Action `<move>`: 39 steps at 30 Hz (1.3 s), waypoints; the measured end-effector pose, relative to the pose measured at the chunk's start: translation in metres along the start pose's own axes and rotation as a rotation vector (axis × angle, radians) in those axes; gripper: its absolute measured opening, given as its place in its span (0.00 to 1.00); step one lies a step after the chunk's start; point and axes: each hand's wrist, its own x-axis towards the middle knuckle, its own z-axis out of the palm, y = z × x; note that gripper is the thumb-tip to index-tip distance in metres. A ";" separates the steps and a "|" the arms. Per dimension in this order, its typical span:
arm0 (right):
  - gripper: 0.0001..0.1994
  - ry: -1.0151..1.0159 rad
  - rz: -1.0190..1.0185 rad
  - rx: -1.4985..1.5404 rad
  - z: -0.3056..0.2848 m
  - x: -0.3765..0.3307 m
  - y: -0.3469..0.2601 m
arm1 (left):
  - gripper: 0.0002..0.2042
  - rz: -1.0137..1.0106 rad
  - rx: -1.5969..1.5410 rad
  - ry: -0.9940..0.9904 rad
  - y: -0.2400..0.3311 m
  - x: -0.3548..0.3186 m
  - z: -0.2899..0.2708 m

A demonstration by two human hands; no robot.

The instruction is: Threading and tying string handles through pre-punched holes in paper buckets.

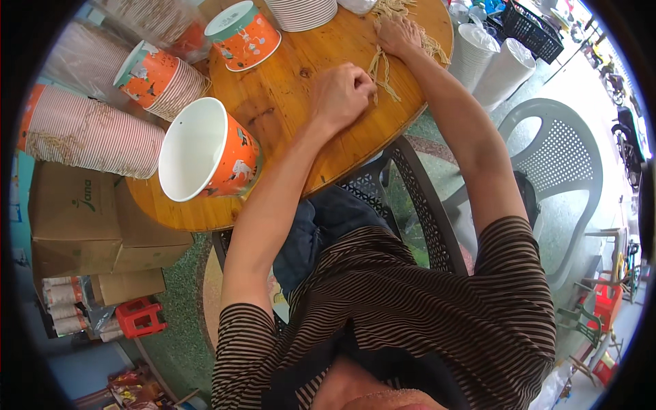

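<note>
My left hand [342, 96] rests on the wooden table in a loose fist, knuckles up. Whatever its curled fingers may hold is hidden. Close by its thumb side lie thin, pale straw-like strands [387, 76]. Farther off, near the table's far right edge, my right hand [400, 35] presses down with bent fingers on a bundle of the same strands [393, 7], which stick out around it. On the left of the table, a large orange paper bucket [236, 160] with a white inside lies tilted, its mouth toward me. Another orange paper bucket [244, 41] stands upside down behind it.
Stacked paper buckets [96, 130] lie along the table's left edge, some with strands on them. A white stack [301, 14] stands at the back. Cardboard boxes [75, 219] and a red stool [140, 318] are at lower left. A grey plastic chair [557, 147] stands at right.
</note>
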 end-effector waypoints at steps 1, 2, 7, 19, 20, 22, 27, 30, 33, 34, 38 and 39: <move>0.25 -0.009 -0.009 -0.012 0.001 -0.002 -0.001 | 0.09 0.032 -0.038 -0.036 0.008 -0.014 -0.007; 0.25 -0.007 -0.006 -0.010 0.001 -0.002 0.001 | 0.09 0.069 -0.076 -0.073 0.018 -0.029 -0.015; 0.22 0.094 -0.076 -0.030 0.014 0.001 0.016 | 0.04 -0.022 -0.283 -0.343 0.070 -0.128 -0.091; 0.18 0.797 -0.345 0.485 -0.027 0.010 0.058 | 0.05 -0.497 -0.897 -0.170 0.016 -0.219 -0.146; 0.18 0.714 -0.486 0.198 -0.038 0.004 0.047 | 0.05 -0.578 -0.929 -0.209 0.012 -0.225 -0.147; 0.19 0.636 -0.645 -0.069 -0.071 -0.020 0.014 | 0.07 -0.614 -0.993 -0.190 0.009 -0.227 -0.143; 0.22 -0.500 -0.287 1.195 -0.172 -0.246 -0.130 | 0.09 -0.649 -1.012 -0.233 0.012 -0.235 -0.141; 0.19 -0.704 -0.384 1.182 -0.170 -0.280 -0.157 | 0.09 -0.643 -0.997 -0.266 0.020 -0.230 -0.138; 0.15 -0.705 -0.499 1.141 -0.153 -0.286 -0.167 | 0.09 -0.648 -0.960 -0.283 0.023 -0.228 -0.143; 0.12 -0.710 -0.433 1.221 -0.145 -0.286 -0.167 | 0.09 -0.657 -0.930 -0.279 0.023 -0.230 -0.145; 0.09 -0.714 -0.306 1.337 -0.137 -0.280 -0.168 | 0.09 -0.665 -0.893 -0.231 0.007 -0.244 -0.152; 0.09 -0.716 -0.306 1.333 -0.134 -0.279 -0.166 | 0.09 -0.673 -0.896 -0.238 0.004 -0.246 -0.153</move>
